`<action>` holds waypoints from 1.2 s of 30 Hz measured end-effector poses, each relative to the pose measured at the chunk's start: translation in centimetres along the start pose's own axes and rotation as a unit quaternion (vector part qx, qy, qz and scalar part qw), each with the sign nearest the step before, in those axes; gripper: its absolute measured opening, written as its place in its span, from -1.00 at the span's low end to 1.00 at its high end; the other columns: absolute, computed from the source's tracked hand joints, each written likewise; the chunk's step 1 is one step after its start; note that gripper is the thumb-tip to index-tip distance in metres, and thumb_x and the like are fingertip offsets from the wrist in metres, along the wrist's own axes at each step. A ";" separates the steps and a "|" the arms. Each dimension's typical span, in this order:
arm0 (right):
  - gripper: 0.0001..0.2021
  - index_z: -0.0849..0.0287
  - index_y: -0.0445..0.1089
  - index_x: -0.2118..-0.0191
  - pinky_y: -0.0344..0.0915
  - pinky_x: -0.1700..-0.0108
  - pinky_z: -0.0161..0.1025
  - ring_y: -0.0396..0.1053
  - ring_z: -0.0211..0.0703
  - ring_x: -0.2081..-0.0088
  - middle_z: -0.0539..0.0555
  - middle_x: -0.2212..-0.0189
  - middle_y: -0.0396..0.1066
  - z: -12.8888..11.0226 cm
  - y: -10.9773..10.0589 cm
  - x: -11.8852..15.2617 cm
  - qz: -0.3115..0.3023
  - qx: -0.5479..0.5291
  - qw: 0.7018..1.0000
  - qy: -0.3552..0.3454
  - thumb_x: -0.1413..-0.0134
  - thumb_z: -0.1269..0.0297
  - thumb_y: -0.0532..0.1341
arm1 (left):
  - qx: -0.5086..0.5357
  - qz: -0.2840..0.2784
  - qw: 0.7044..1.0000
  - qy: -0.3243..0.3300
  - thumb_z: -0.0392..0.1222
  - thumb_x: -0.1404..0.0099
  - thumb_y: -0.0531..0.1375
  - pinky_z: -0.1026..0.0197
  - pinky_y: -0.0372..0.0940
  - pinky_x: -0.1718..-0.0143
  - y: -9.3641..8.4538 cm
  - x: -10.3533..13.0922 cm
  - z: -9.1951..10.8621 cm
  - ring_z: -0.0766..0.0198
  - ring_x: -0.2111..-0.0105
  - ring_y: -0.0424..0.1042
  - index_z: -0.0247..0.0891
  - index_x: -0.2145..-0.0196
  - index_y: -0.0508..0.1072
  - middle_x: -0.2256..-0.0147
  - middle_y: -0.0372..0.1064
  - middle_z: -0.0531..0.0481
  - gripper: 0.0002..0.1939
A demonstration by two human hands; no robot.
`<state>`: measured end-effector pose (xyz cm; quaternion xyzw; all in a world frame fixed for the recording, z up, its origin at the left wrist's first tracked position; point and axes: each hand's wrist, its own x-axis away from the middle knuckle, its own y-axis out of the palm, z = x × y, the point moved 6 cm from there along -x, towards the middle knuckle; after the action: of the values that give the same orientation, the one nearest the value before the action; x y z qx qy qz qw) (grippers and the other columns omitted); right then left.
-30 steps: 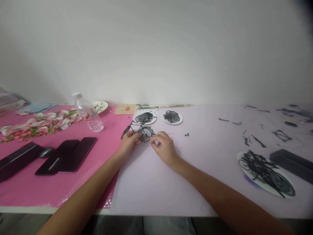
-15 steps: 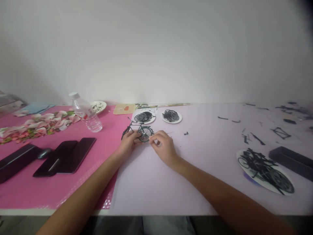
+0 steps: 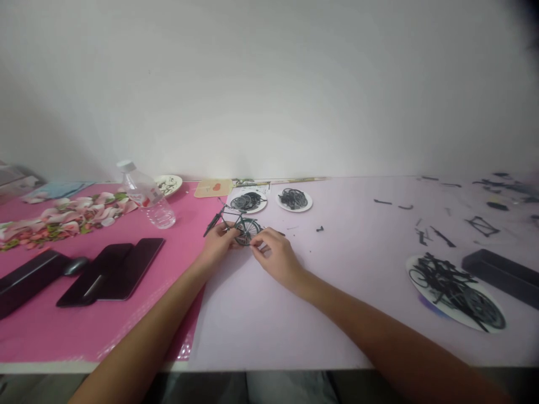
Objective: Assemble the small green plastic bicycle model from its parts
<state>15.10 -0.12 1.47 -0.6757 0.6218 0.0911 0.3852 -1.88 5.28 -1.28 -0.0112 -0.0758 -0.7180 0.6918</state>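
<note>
A small dark model bicycle (image 3: 247,226) stands upright between my hands, its front wheel turned at an angle to the left. My left hand (image 3: 219,241) is closed around the lower frame, near the pedals. Beside the rear wheel, my right hand (image 3: 275,251) is pinched at the wheel's lower edge. Whether a tiny part sits in that pinch is too small to make out. Just behind both hands lie a white plate of black wheels (image 3: 263,203) and a second plate of black parts (image 3: 309,205).
A plate of dark bicycle pieces (image 3: 415,285) and a black box (image 3: 501,278) lie at the right, with loose parts behind. On the pink left side are a plastic bottle (image 3: 160,213), a phone (image 3: 141,264), a mouse (image 3: 76,266) and artificial flowers (image 3: 71,219).
The bicycle's front wheel has swung round to the left. My right hand has shifted slightly left and down along the rear wheel, while my left hand keeps its hold.
</note>
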 end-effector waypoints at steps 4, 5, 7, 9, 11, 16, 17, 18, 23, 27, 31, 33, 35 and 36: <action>-0.80 0.13 0.42 0.20 0.51 0.24 -0.28 0.47 -0.20 0.28 0.05 0.25 0.41 -0.1 0.5 0.2 -0.029 0.017 0.999 0.024 -0.11 0.57 0.27 | -0.074 -0.043 0.996 0.017 -0.11 -0.08 0.37 0.13 0.51 0.29 0.0 0.2 1.0 0.24 0.41 0.51 -0.31 0.27 0.45 0.39 0.49 -0.01 -0.70; -0.80 0.13 0.42 0.21 0.50 0.23 -0.28 0.46 -0.21 0.30 0.05 0.26 0.41 -0.2 0.6 0.3 -0.038 0.027 0.999 0.023 -0.12 0.58 0.26 | -0.084 -0.054 0.995 0.021 -0.08 -0.10 0.38 0.13 0.51 0.29 0.0 0.2 1.2 0.23 0.39 0.52 -0.31 0.26 0.45 0.38 0.49 -0.02 -0.68; -0.82 0.13 0.41 0.23 0.47 0.22 -0.28 0.44 -0.23 0.33 0.04 0.26 0.41 -0.7 0.9 0.5 -0.056 0.055 0.997 0.012 -0.15 0.58 0.24 | -0.109 -0.073 0.991 0.025 0.00 -0.13 0.41 0.12 0.52 0.29 -0.1 0.3 1.5 0.20 0.36 0.54 -0.30 0.24 0.46 0.36 0.49 -0.03 -0.63; -0.82 0.12 0.40 0.25 0.44 0.21 -0.28 0.42 -0.24 0.35 0.03 0.28 0.41 -1.2 1.2 0.7 -0.075 0.091 0.993 -0.006 -0.17 0.58 0.24 | -0.140 -0.098 0.985 0.017 0.07 -0.13 0.43 0.13 0.52 0.28 -0.3 0.4 1.7 0.18 0.33 0.55 -0.29 0.21 0.47 0.33 0.51 -0.06 -0.57; -0.84 0.13 0.39 0.26 0.40 0.22 -0.28 0.40 -0.23 0.35 0.02 0.31 0.42 -1.8 1.6 1.1 -0.093 0.130 0.987 -0.027 -0.19 0.56 0.24 | -0.166 -0.134 0.977 -0.001 0.11 -0.14 0.43 0.14 0.52 0.27 -0.4 0.6 1.8 0.17 0.30 0.56 -0.29 0.18 0.48 0.29 0.53 -0.09 -0.53; -0.90 0.15 0.38 0.24 0.36 0.24 -0.24 0.41 -0.15 0.29 0.06 0.30 0.43 -3.1 2.6 1.8 -0.117 0.211 0.967 -0.082 -0.32 0.47 0.19 | -0.189 -0.198 0.961 -0.022 0.10 -0.19 0.42 0.12 0.52 0.20 -1.0 1.1 2.5 0.16 0.26 0.57 -0.29 0.16 0.48 0.28 0.54 -0.10 -0.56; -0.90 0.15 0.38 0.24 0.35 0.24 -0.24 0.41 -0.15 0.28 0.06 0.30 0.43 -3.2 2.6 1.9 -0.119 0.220 0.964 -0.088 -0.32 0.47 0.18 | -0.193 -0.201 0.960 -0.020 0.09 -0.19 0.42 0.12 0.52 0.18 -1.1 1.1 2.7 0.16 0.26 0.57 -0.30 0.16 0.48 0.28 0.54 -0.10 -0.56; -0.90 0.15 0.38 0.24 0.35 0.25 -0.24 0.41 -0.15 0.28 0.06 0.30 0.43 -3.4 2.6 1.9 -0.120 0.228 0.962 -0.093 -0.32 0.47 0.18 | -0.195 -0.202 0.960 -0.018 0.09 -0.19 0.42 0.11 0.52 0.18 -1.1 1.2 2.8 0.16 0.26 0.57 -0.30 0.16 0.48 0.28 0.55 -0.10 -0.56; -0.87 0.14 0.37 0.27 0.29 0.32 -0.24 0.38 -0.15 0.28 0.06 0.32 0.42 -3.8 2.4 1.8 -0.118 0.280 0.945 -0.123 -0.28 0.50 0.18 | -0.190 -0.204 0.960 -0.009 0.11 -0.22 0.40 0.11 0.52 0.18 -1.0 1.3 3.1 0.16 0.26 0.57 -0.30 0.17 0.48 0.28 0.55 -0.09 -0.57; -0.88 0.14 0.36 0.26 0.27 0.33 -0.24 0.38 -0.14 0.26 0.06 0.31 0.41 -3.5 2.0 1.7 -0.106 0.280 0.946 -0.127 -0.26 0.52 0.19 | -0.184 -0.189 0.964 -0.004 0.13 -0.22 0.39 0.05 0.52 0.13 -1.0 1.3 3.1 0.13 0.24 0.58 -0.31 0.17 0.46 0.27 0.57 -0.13 -0.54; -0.86 0.15 0.36 0.27 0.29 0.27 -0.23 0.37 -0.15 0.25 0.07 0.31 0.40 -3.1 1.5 1.4 -0.087 0.263 0.952 -0.128 -0.26 0.53 0.16 | -0.175 -0.167 0.970 0.005 0.15 -0.22 0.39 0.02 0.52 0.10 -1.0 0.9 2.8 0.10 0.22 0.60 -0.32 0.13 0.47 0.24 0.58 -0.16 -0.51; -0.86 0.15 0.37 0.28 0.29 0.26 -0.23 0.37 -0.14 0.24 0.07 0.32 0.41 -2.9 1.3 1.2 -0.078 0.257 0.955 -0.124 -0.27 0.52 0.16 | -0.170 -0.156 0.973 0.014 0.16 -0.22 0.39 0.04 0.53 0.12 -1.1 0.6 2.5 0.11 0.22 0.60 -0.32 0.13 0.47 0.24 0.58 -0.16 -0.50; -0.87 0.14 0.38 0.29 0.28 0.27 -0.22 0.38 -0.13 0.23 0.07 0.32 0.43 -2.8 1.0 0.9 -0.068 0.254 0.958 -0.113 -0.26 0.50 0.18 | -0.165 -0.138 0.976 0.022 0.18 -0.21 0.39 0.07 0.54 0.17 -1.1 0.3 2.2 0.12 0.24 0.60 -0.31 0.13 0.46 0.24 0.58 -0.14 -0.49; -0.87 0.13 0.39 0.29 0.28 0.27 -0.22 0.38 -0.12 0.22 0.07 0.32 0.44 -2.7 0.9 0.8 -0.062 0.253 0.960 -0.107 -0.26 0.49 0.19 | -0.161 -0.133 0.978 0.025 0.18 -0.20 0.39 0.08 0.54 0.19 -1.1 0.1 2.0 0.12 0.25 0.60 -0.30 0.13 0.45 0.24 0.57 -0.14 -0.49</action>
<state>13.52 -2.41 2.48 -0.5799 0.5365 -0.0219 0.6127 -3.17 5.44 0.58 -0.0942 0.0570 -0.8064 0.5810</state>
